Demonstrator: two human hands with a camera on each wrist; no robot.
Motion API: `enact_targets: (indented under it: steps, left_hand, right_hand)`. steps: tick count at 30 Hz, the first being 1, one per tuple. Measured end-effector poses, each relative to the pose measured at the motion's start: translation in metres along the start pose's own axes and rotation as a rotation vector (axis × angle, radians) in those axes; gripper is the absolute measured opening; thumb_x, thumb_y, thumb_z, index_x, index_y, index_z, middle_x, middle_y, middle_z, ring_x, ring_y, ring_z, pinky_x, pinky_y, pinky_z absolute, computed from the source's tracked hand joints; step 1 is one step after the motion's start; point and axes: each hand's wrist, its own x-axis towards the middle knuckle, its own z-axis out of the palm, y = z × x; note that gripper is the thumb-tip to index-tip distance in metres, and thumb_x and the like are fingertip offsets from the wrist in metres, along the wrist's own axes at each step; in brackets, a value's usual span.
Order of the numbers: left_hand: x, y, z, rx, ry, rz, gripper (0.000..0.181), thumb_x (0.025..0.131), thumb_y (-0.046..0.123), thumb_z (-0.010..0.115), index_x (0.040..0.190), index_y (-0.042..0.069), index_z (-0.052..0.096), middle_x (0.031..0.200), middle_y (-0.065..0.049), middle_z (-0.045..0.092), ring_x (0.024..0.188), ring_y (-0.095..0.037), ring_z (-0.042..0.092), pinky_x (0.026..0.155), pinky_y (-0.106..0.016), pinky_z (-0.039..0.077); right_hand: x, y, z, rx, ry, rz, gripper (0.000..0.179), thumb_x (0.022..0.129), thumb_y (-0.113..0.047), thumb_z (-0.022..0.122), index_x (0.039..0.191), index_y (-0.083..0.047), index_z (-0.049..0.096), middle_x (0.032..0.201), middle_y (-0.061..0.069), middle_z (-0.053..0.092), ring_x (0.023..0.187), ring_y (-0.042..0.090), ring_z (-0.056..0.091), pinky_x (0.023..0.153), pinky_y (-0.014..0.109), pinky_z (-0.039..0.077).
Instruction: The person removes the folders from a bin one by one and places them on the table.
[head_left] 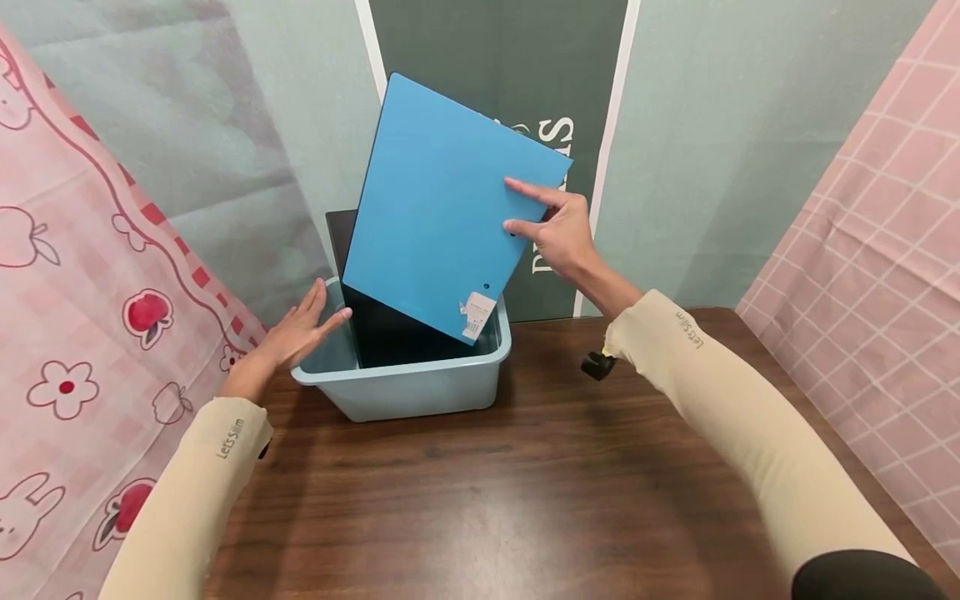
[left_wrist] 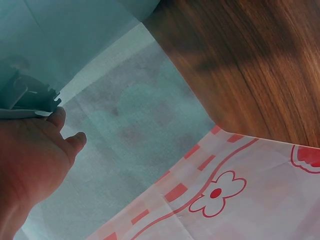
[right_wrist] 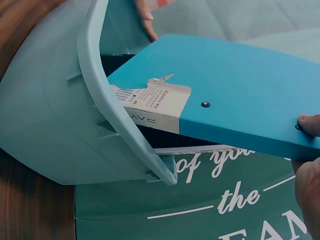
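A blue file folder (head_left: 450, 200) with a torn white label (head_left: 478, 312) tilts over a pale blue plastic bin (head_left: 408, 392), its lower corner down inside the rim. My right hand (head_left: 562, 229) grips the folder by its spine side, thumb and index finger on the near cover. In the right wrist view the thumb (right_wrist: 310, 124) presses the cover beside a small rivet. My left hand (head_left: 296, 333) is at the bin's left rim, fingers extended and thumb spread. A black flat folder-like item (head_left: 382, 337) stands in the bin, partly hidden behind the blue folder.
The bin stands on a dark wooden table (head_left: 465, 500) near its back edge. Behind hangs a green cloth with white lettering (head_left: 557, 129). A pink printed cloth (head_left: 67, 317) borders the left, a pink grid cloth (head_left: 877, 233) the right.
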Motion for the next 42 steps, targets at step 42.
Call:
enact_targets:
  steps: [42]
  left_hand:
    - [-0.004, -0.005, 0.000, -0.003, 0.001, 0.004, 0.096, 0.108, 0.070, 0.029, 0.166, 0.011, -0.020, 0.175, -0.011, -0.024, 0.163, -0.041, -0.009, 0.127, -0.067, -0.002]
  right_hand:
    - [0.000, -0.038, -0.076, 0.349, 0.150, 0.013, 0.065, 0.081, 0.019, 0.080, 0.139, -0.007, 0.069, 0.167, 0.008, 0.037, 0.153, 0.031, 0.039, 0.120, 0.051, 0.034]
